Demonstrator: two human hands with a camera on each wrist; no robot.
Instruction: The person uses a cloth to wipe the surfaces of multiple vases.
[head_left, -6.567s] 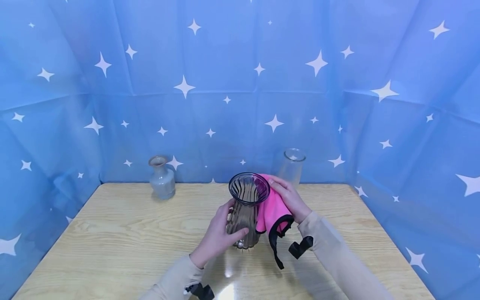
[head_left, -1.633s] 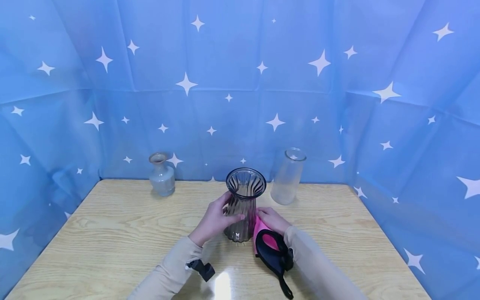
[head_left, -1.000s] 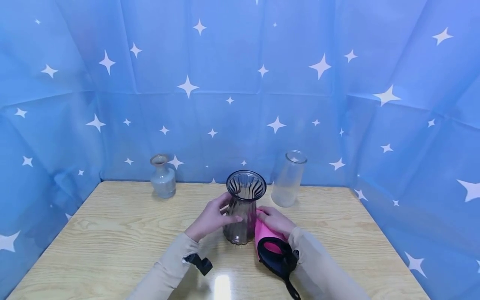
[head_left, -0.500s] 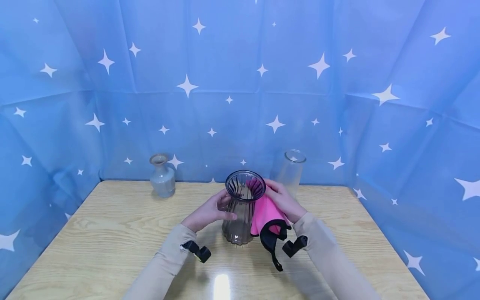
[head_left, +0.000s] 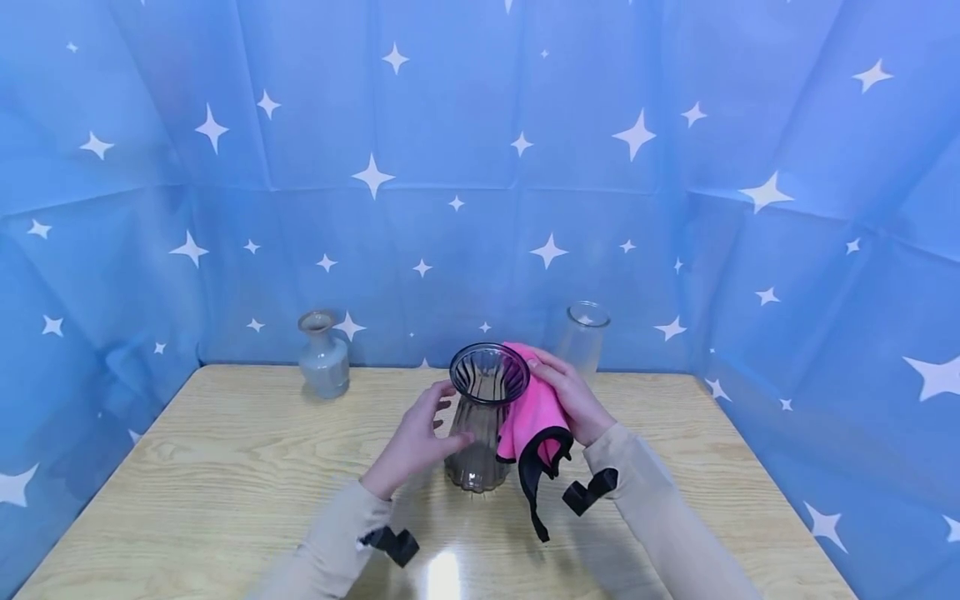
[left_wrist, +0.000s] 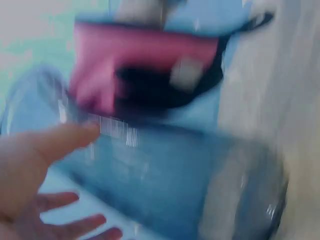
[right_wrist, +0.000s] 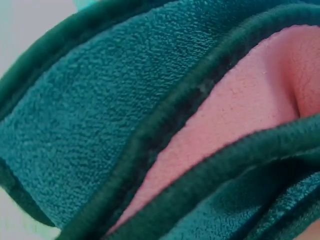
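A ribbed smoky-glass vase (head_left: 480,442) stands upright on the table, its dark round rim (head_left: 490,400) facing up. At its left side is my left hand (head_left: 412,446), fingers spread and thumb across the front; in the left wrist view the vase (left_wrist: 165,175) is blurred and the fingers (left_wrist: 75,227) look loose, so contact is unclear. My right hand (head_left: 570,396) grips a pink cloth (head_left: 534,412) with black edging and presses it to the outside of the vase near the rim. The cloth's folds (right_wrist: 100,105) fill the right wrist view, hiding the right fingers there.
A small pale-blue bottle-shaped vase (head_left: 326,367) stands at the back left of the wooden table (head_left: 247,483). Behind my right hand is a clear glass vase (head_left: 582,342), partly hidden. A blue star-patterned curtain (head_left: 450,133) surrounds the table's back and sides.
Over the last second my right hand has risen with the cloth from the vase's lower right side to its rim. My left hand's fingers have loosened and spread; the vase stays nearly in place.
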